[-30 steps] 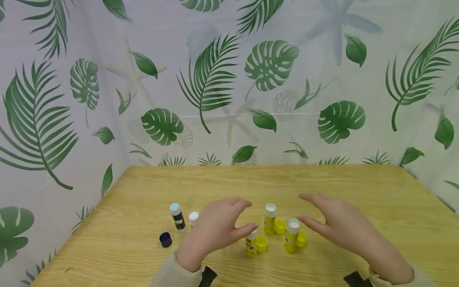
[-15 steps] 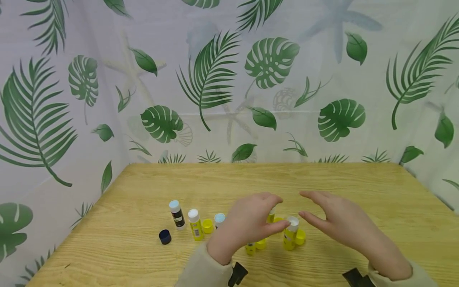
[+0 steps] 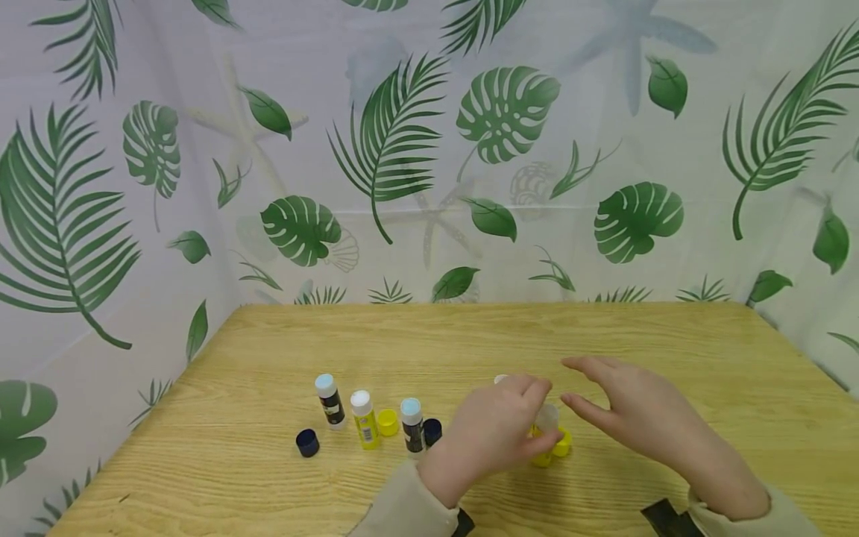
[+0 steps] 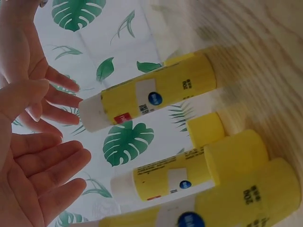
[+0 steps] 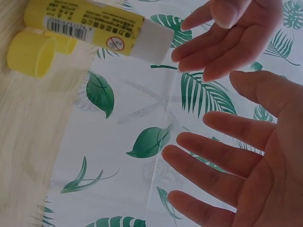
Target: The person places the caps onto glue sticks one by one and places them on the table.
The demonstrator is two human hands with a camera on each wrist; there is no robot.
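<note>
My left hand [image 3: 493, 436] hovers by the rightmost yellow glue stick [image 3: 540, 461], partly covering it in the head view. Its fingers are relaxed and spread, gripping nothing. My right hand [image 3: 647, 429] is held just to the right of that stick, thumb and fingers apart. In the left wrist view the uncapped yellow stick [image 4: 165, 87] stands with its white end near both hands' fingertips. The right wrist view shows the same stick [image 5: 90, 23] beside its yellow cap [image 5: 31, 54]. Two more yellow glue sticks, one nearer [image 4: 227, 203] and one farther [image 4: 173, 177], are mostly hidden behind my left hand in the head view.
To the left stand a black glue stick [image 3: 332, 406] with a dark cap [image 3: 307, 443], a yellow glue stick [image 3: 365, 424] with a yellow cap [image 3: 388, 422], and another black glue stick [image 3: 412, 429] with a dark cap [image 3: 432, 430]. A leaf-patterned curtain [image 3: 550, 224] backs the wooden table [image 3: 201, 477].
My left hand has moved right across the row toward the rightmost glue stick, uncovering a yellow and a black stick on the left. My right hand has stayed nearly still.
</note>
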